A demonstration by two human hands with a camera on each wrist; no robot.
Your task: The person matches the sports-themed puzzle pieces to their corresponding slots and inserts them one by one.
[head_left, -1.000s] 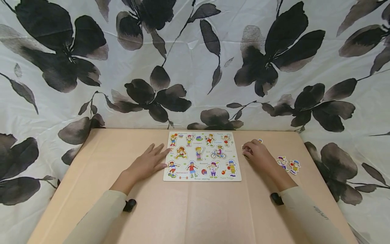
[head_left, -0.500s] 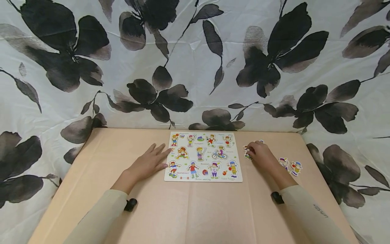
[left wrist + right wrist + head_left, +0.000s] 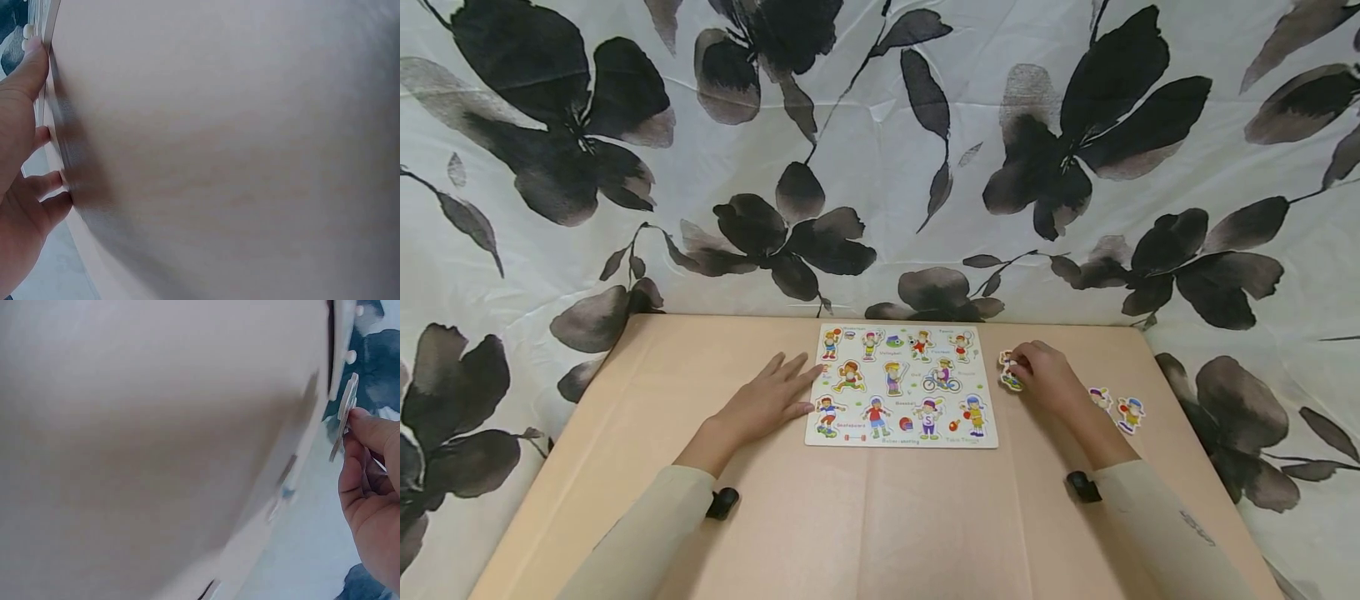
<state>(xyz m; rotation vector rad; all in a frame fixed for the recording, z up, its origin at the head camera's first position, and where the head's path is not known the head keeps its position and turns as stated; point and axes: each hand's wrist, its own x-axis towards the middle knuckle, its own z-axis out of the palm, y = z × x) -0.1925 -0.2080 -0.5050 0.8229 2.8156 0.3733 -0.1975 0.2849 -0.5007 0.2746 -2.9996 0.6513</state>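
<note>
A white puzzle board point(image 3: 955, 442) printed with sporty cartoon children lies flat at the table's far edge. My left hand point(image 3: 760, 400) rests on its left side, fingers spread and fairly straight, fingertips touching the board's edge. To the right of the board, my right hand point(image 3: 1048, 379) pinches a flat cartoon-child puzzle piece point(image 3: 1009, 375) between thumb and fingers. In the right wrist view this puzzle piece point(image 3: 344, 419) stands tilted, its edge toward the camera, and appears off the table. Small knobs show on the board's face.
Two loose puzzle pieces, one point(image 3: 1100, 398) partly behind the right wrist and another point(image 3: 1130, 414) beside it, lie on the right of the table. The pale wooden table point(image 3: 925, 525) meets a floral cloth point(image 3: 880, 167) at its far edge.
My right hand has drawn slightly right and now shows the pinched puzzle piece more fully. A piece visible behind that hand earlier is hidden now. The left hand stays in place.
</note>
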